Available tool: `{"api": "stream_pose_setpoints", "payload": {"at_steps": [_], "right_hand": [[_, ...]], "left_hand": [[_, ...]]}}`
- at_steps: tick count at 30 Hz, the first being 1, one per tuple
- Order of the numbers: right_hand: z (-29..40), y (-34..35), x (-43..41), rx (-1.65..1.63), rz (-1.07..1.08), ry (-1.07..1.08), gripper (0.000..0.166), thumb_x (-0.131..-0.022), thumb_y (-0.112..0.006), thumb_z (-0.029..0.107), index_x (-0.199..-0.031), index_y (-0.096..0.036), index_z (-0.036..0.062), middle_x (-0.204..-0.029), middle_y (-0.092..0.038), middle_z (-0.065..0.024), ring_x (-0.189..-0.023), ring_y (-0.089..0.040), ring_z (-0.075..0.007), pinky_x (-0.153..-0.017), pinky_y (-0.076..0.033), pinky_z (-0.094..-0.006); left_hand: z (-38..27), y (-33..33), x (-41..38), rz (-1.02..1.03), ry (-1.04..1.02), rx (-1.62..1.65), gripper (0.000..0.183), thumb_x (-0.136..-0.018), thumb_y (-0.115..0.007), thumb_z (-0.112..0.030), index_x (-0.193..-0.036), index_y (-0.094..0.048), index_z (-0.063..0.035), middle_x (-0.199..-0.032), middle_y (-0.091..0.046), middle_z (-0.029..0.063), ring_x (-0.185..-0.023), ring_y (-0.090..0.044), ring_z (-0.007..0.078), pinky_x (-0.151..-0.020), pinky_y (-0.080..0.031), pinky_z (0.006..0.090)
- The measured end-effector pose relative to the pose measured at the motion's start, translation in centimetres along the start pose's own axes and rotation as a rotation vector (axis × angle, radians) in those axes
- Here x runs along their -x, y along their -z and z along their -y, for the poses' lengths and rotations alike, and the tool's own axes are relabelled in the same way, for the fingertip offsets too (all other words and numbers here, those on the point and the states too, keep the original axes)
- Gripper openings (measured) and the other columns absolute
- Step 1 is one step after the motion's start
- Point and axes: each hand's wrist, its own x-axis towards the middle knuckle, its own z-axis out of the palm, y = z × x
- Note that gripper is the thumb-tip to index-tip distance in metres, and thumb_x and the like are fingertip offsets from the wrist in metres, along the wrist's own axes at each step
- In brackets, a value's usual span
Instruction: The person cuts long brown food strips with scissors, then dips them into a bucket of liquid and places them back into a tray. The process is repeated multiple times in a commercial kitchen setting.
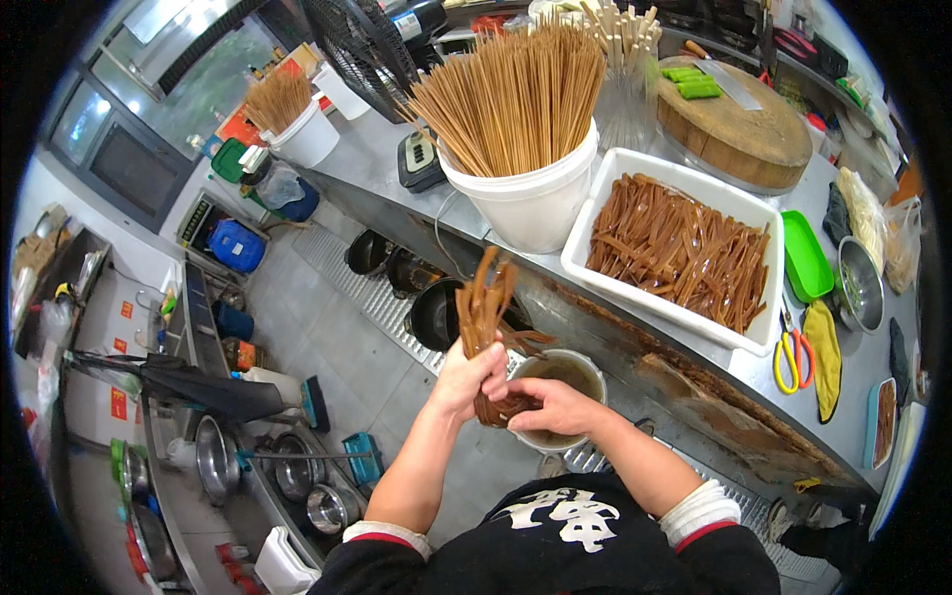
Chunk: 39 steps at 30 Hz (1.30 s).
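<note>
My left hand is closed around a bundle of wet brown strips, which look like kelp or tofu skin; their upper ends fan out above the fist. Against the bundle's lower end rests my right hand, its fingers curved around the strips. Both hands are over or beside a pale bucket that holds cloudy liquid. On the steel counter, a white plastic tray holds a heap of similar strips. A white bucket packed with thin wooden skewers stands beside the tray.
A round wooden chopping block carries a cleaver and green vegetable pieces. Scissors, a yellow cloth and a green tray lie at the right. Dark pans sit below the counter's edge. A person's shoe shows lower right.
</note>
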Motion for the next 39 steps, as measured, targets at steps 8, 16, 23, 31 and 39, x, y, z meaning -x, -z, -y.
{"api": "stream_pose_setpoints", "payload": {"at_steps": [8,16,23,31,39], "right_hand": [[-1.7,0.8,-1.4,-0.679,-0.228,-0.050,0.033,-0.088,-0.050,0.024,-0.112,-0.047,0.0013,-0.097,-0.058,-0.0048,-0.094,-0.053,-0.0141,-0.082,-0.042,-0.0299],[-1.0,1.9,-0.9,-0.555,-0.388,0.046,0.041,-0.083,-0.055,0.009,-0.122,-0.042,0.0048,-0.113,-0.051,-0.0056,-0.104,-0.049,-0.0167,-0.089,-0.039,-0.0317],[-0.7,2.8,0.2,-0.379,-0.612,0.086,0.038,-0.077,-0.062,0.008,-0.113,-0.051,0.0040,-0.095,-0.056,-0.0023,-0.088,-0.053,-0.0133,-0.080,-0.042,-0.0274],[2.5,4.4,0.7,-0.466,-0.627,0.001,0.034,-0.074,-0.063,0.006,-0.106,-0.055,0.0009,-0.093,-0.059,-0.0068,-0.081,-0.056,-0.0129,-0.072,-0.046,-0.0253],[1.8,6.2,1.8,-0.259,-0.688,-0.099,0.033,-0.064,-0.055,-0.008,-0.097,-0.055,-0.0019,-0.086,-0.056,-0.0090,-0.073,-0.059,-0.0196,-0.070,-0.048,-0.0294]], "left_hand": [[2.8,0.7,0.6,0.225,0.192,-0.169,0.035,-0.081,-0.061,-0.018,-0.105,-0.037,-0.0092,-0.060,-0.042,0.0022,-0.041,-0.037,0.0078,-0.038,-0.031,0.0220],[4.6,3.2,1.2,0.235,0.277,-0.265,0.021,-0.081,-0.060,-0.020,-0.082,-0.045,-0.0052,-0.060,-0.045,0.0026,-0.043,-0.038,0.0083,-0.040,-0.032,0.0222],[5.3,4.1,1.0,0.184,0.305,-0.204,0.023,-0.079,-0.062,-0.015,-0.090,-0.045,-0.0041,-0.061,-0.046,0.0027,-0.043,-0.039,0.0083,-0.040,-0.032,0.0221],[5.6,4.6,1.2,0.143,0.287,-0.253,0.022,-0.076,-0.065,-0.008,-0.092,-0.051,-0.0021,-0.063,-0.047,-0.0001,-0.044,-0.039,0.0066,-0.041,-0.031,0.0211],[5.5,5.3,1.5,0.125,0.248,-0.271,0.019,-0.073,-0.066,-0.006,-0.085,-0.052,0.0000,-0.062,-0.049,0.0012,-0.044,-0.040,0.0070,-0.041,-0.031,0.0210]]}}
